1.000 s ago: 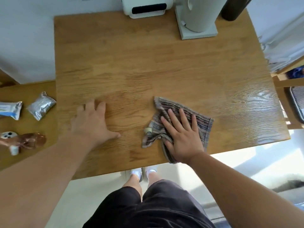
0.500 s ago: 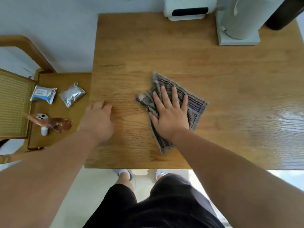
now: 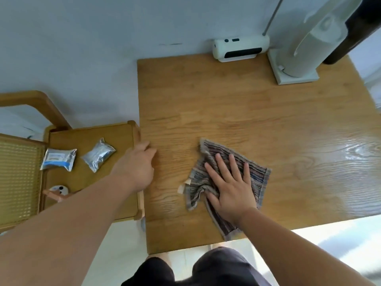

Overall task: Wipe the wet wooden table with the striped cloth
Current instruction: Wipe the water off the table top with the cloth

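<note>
The person's right hand [image 3: 231,186] lies flat and open, palm down, on the striped cloth [image 3: 257,178], fingers spread and pointing toward the far side of the wooden table [image 3: 226,104]. Nothing is pinched; the palm simply presses the fabric against the wood. The cloth spreads out from under that hand: its far corner reaches past the fingertips, a flat part shows just right of the little finger, a bunched fold with a pale label sits just left of the thumb, and one narrow corner trails back beside the wrist toward the table's near edge.

Well to the right of this hand, the tabletop carries a glossy, reflective sheen. Far beyond the fingertips, against the wall, stand a white appliance [image 3: 240,48] with a dark front panel and, to its right, a tall white appliance on a square base [image 3: 296,77].

The left hand [image 3: 138,164] is well apart from the cloth, resting palm down at the table's left edge, fingers loosely extended and holding nothing. Just left of it is a lower wooden tray surface [image 3: 86,139] bearing two foil packets [image 3: 99,154].
</note>
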